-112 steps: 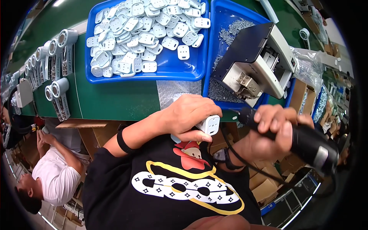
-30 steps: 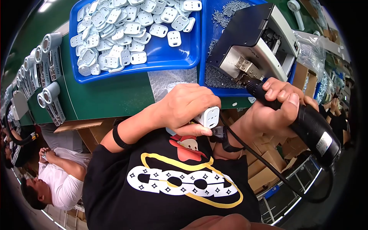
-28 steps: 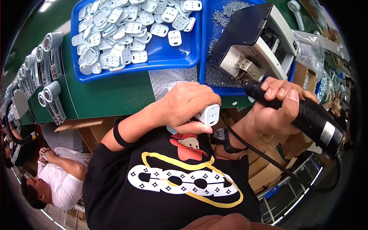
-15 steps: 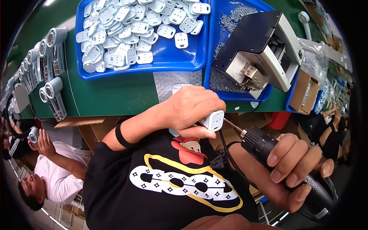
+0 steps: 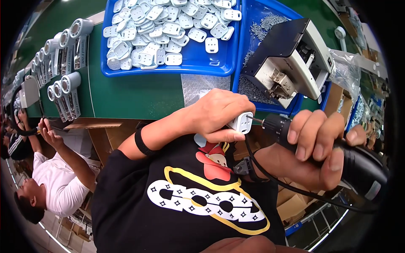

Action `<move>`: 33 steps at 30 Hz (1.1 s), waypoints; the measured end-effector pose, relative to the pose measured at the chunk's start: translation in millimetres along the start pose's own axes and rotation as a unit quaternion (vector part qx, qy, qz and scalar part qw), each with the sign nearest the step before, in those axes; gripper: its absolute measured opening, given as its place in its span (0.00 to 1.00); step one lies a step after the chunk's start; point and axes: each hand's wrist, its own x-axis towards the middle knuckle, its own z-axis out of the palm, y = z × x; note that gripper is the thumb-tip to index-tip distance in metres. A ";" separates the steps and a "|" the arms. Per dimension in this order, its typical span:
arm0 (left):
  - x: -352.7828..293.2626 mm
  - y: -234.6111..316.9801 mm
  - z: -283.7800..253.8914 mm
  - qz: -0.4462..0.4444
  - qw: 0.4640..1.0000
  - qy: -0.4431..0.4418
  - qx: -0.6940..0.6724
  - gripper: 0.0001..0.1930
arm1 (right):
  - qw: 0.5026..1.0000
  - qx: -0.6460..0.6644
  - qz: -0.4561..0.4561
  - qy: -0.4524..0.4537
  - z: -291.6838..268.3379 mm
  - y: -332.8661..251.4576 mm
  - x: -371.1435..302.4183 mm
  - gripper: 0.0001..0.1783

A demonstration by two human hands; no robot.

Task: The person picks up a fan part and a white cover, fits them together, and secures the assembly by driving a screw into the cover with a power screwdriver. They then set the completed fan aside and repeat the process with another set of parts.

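In front of my chest, my left hand [image 5: 217, 113] is wrapped round a white plastic part [image 5: 244, 122]. Only its rounded square end, with several small holes, shows past my fingers; the rest is hidden. Gripped in my right hand [image 5: 316, 141] is a black electric screwdriver [image 5: 276, 127], its cable looping down beneath my wrist. The screwdriver lies nearly level, and its thin bit reaches the upper part of the holed end. Whether a screw sits at the tip is too small to tell.
A blue tray [image 5: 202, 65] of white holed plates [image 5: 173, 28] stands beyond my hands. To its right, a screw feeder [image 5: 291, 59] sits in another blue tray [image 5: 249, 8] with loose screws. White round-headed devices [image 5: 71, 82] stand at left. A person [image 5: 63, 185] works at far left.
The screwdriver has swung up from a slant to nearly level, its bit still at the white part's end. My right hand has risen. The trays sit slightly further right and higher in view.
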 end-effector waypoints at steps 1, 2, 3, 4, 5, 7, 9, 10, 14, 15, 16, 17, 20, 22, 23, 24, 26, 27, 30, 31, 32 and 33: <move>-2.0 0.9 0.2 0.005 1.000 0.007 0.002 0.25 | 1.000 0.007 -0.010 -0.006 -0.3 1.3 -1.5 0.15; -2.0 1.4 0.1 0.015 1.000 0.002 0.010 0.25 | 1.000 0.023 -0.017 0.002 -2.6 3.4 -1.9 0.14; -1.5 2.0 -0.9 -0.011 1.000 -0.012 0.011 0.24 | 0.999 0.039 -0.025 0.010 -4.5 5.1 -2.4 0.13; -0.5 3.1 -2.0 -0.037 0.999 -0.026 0.013 0.24 | 0.998 0.044 -0.039 0.006 -5.3 6.7 -2.6 0.13; -2.9 8.0 -5.1 -0.069 0.997 -0.031 0.025 0.23 | 0.997 0.054 -0.040 0.025 -3.5 11.0 -2.1 0.13; -1.9 16.4 -7.4 -0.087 0.994 -0.043 0.042 0.24 | 0.995 0.074 -0.050 0.037 -2.3 10.9 -7.3 0.13; 3.2 23.3 -13.1 -0.138 0.987 -0.071 0.036 0.25 | 0.992 0.078 -0.053 0.089 -9.0 8.1 -11.9 0.15; 11.4 27.3 -23.2 -0.129 0.988 -0.071 0.049 0.25 | 0.989 0.079 -0.055 0.113 -12.9 8.0 -9.5 0.16; 55.0 34.3 -88.6 0.083 0.930 -0.143 0.327 0.26 | 0.986 0.098 -0.070 0.119 -32.3 -7.5 -38.6 0.16; 75.4 24.5 -119.2 0.053 0.918 -0.128 0.372 0.27 | 0.989 0.034 -0.041 0.138 -30.6 -8.0 -44.4 0.18; 90.5 3.2 -150.7 0.035 0.894 -0.108 0.433 0.26 | 0.988 -0.026 -0.014 0.152 -26.4 -2.9 -47.1 0.19; 103.7 -22.3 -184.4 0.017 0.866 -0.088 0.491 0.26 | 0.982 -0.085 0.012 0.166 -21.0 2.0 -46.8 0.20; 116.6 -82.4 -267.9 -0.166 0.750 -0.132 0.626 0.25 | 0.955 -0.261 0.135 0.048 -5.4 22.4 -39.5 0.23; 108.6 -90.5 -293.1 -0.240 0.714 -0.156 0.638 0.25 | 0.908 -0.371 0.191 -0.030 1.2 49.6 -28.9 0.23; 101.0 -87.7 -296.9 -0.256 0.660 -0.171 0.685 0.26 | 0.874 -0.436 0.208 -0.055 2.8 66.3 -23.2 0.22; 91.6 -84.7 -299.3 -0.275 0.601 -0.183 0.728 0.27 | 0.850 -0.493 0.161 -0.094 3.9 78.1 -16.7 0.23; 67.5 -70.0 -290.7 -0.183 0.653 -0.009 0.735 0.28 | 0.820 -0.541 0.121 -0.143 10.8 103.1 -0.9 0.24; 62.9 -43.7 -276.7 -0.112 0.684 0.008 0.721 0.26 | 0.766 -0.609 0.155 -0.137 14.0 117.8 8.6 0.24; 17.5 81.3 -216.7 -0.161 0.842 0.050 0.512 0.19 | 0.692 -0.681 0.195 -0.137 15.6 150.1 29.1 0.26; -13.0 113.1 -195.5 -0.222 0.878 0.089 0.415 0.15 | 0.681 -0.693 0.188 -0.145 17.3 157.7 30.7 0.26; -43.7 139.1 -174.0 -0.328 0.891 0.121 0.290 0.12 | 0.667 -0.707 0.180 -0.150 17.9 163.5 29.8 0.27; -84.3 150.5 -154.6 -0.423 0.878 0.144 0.173 0.12 | 0.661 -0.706 0.194 -0.162 17.0 166.3 27.0 0.27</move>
